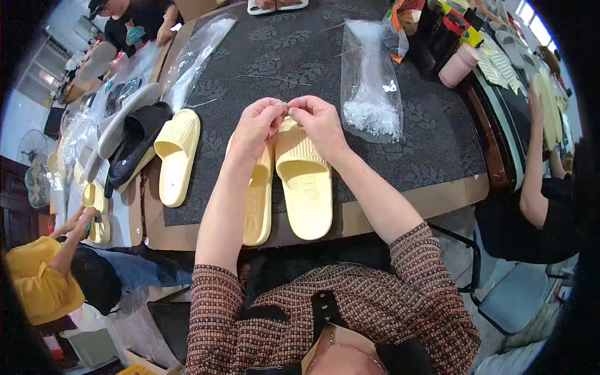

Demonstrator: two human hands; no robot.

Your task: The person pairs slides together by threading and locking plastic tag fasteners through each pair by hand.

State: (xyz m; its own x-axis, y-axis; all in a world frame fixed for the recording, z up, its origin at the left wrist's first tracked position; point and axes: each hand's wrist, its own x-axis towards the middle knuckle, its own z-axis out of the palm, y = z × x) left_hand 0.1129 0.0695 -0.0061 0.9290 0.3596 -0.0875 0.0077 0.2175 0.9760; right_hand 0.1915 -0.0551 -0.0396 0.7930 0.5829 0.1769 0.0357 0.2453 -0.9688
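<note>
My left hand (260, 128) and my right hand (319, 127) meet fingertip to fingertip over the toe ends of two pale yellow slide sandals. Both are closed in a pinch, and whatever lies between the fingers is too small to make out. Beneath my left forearm is the left slide (257, 212), partly covered. The right slide (305, 203) lies beside it with its footbed facing up and its ribbed strap under my right hand. Farther left, a single yellow slide (178, 159) rests on the dark floral mat (275, 65).
A clear bag of thin plastic strands (372, 81) lies at the back right, another bag (200, 56) at the back left. Dark and grey slippers (134, 134) pile up on the left. A pink bottle (459, 65) stands right. Other people work on both sides; a stool (512, 300) is behind right.
</note>
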